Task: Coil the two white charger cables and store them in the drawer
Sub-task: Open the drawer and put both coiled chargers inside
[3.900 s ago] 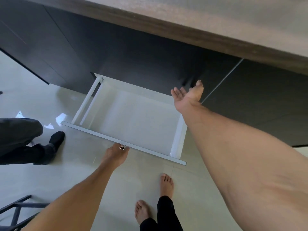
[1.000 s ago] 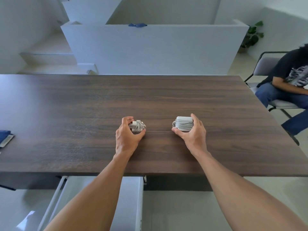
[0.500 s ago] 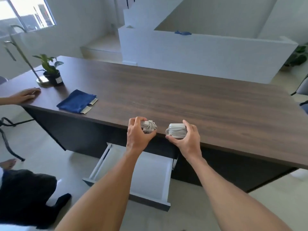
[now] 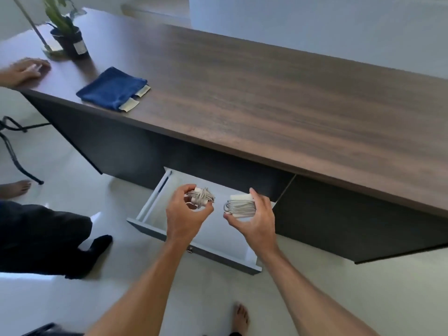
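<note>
Both coiled white charger bundles hang over the open white drawer (image 4: pixel 155 197) under the dark wooden desk. My left hand (image 4: pixel 185 215) grips the smaller coiled charger (image 4: pixel 201 197) between thumb and curled fingers. My right hand (image 4: pixel 257 219) holds the larger charger (image 4: pixel 240 206), a white brick with cable wound round it, between thumb and fingers. The two bundles are apart, side by side, above the drawer's white floor. Whether they touch the floor of the drawer cannot be told.
The desk top (image 4: pixel 278 93) carries a folded blue cloth (image 4: pixel 111 88) and a potted plant (image 4: pixel 68 37) at the far left. Another person's hand (image 4: pixel 24 71) rests on the desk corner; their dark-clothed leg (image 4: pixel 43 236) and chair legs (image 4: pixel 14 146) stand left of the drawer.
Both hands lifted the coiled chargers off the desk top and brought them down over the open drawer. My view tilted down toward the drawer.
</note>
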